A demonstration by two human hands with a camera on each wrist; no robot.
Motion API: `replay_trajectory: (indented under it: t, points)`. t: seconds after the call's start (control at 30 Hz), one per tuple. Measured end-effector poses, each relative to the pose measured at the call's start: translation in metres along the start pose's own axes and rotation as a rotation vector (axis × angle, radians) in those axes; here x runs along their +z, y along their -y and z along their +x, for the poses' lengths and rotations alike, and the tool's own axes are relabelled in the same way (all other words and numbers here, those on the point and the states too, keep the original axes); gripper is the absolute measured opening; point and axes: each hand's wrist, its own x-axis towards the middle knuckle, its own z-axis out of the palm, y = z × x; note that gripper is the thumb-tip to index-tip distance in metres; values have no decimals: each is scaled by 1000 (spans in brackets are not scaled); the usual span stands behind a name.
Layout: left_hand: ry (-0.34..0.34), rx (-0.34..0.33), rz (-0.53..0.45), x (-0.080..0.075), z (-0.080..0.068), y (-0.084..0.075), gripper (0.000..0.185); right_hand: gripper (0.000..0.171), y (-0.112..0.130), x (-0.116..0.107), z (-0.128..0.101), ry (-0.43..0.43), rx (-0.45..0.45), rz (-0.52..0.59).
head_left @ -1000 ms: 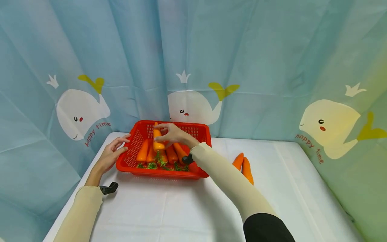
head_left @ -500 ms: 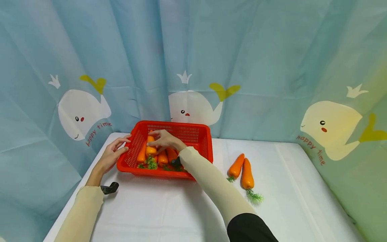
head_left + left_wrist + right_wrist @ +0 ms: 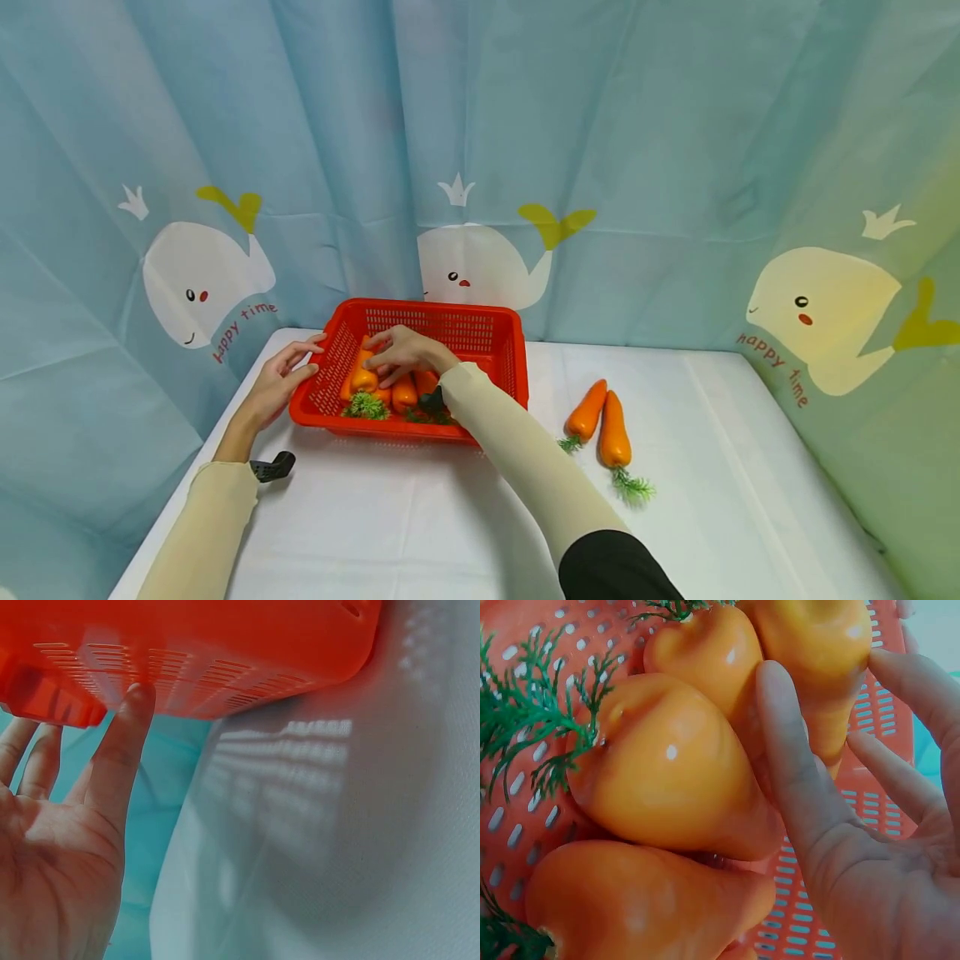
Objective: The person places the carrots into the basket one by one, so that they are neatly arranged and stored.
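In the head view a red plastic basket [image 3: 495, 329] with slotted walls holds several orange carrots with green leafy tops. My left hand [image 3: 273, 387] rests against its left side. The left wrist view shows the thumb [image 3: 124, 739] touching the outer wall and straight fingers under the rim. Inside the basket, my right hand [image 3: 408, 350] is beside a carrot [image 3: 365, 375] that lies on top at the left. In the right wrist view its fingers reach along that carrot's [image 3: 814, 645] far side. The thumb [image 3: 787, 735] lies by the neighbouring carrot [image 3: 712, 656].
Two carrots, one on the left [image 3: 587, 412] and one on the right [image 3: 615, 433], lie on the white table [image 3: 712, 467] right of the basket, tips together. A light blue curtain [image 3: 660, 167] printed with whales hangs behind and at the sides.
My right hand has moved left and down inside the basket, bringing a carrot to lie at the left on the others; its grip has loosened. The left hand has barely moved.
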Motion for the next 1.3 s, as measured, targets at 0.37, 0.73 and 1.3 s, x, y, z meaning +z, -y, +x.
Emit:
replay_trajectory:
  t: [0.37,0.73,1.3]
  points:
    - [9,7,-4,3,1,2,30,57,-4,-2,-3,15,-8,38]
    - [13,6,-7,3,4,-3,34,67,6,-15,-19,40,-66,-153]
    - [12,7,-20,1,-2,-3,31,74,35,-23,-77,-83,-309,-639]
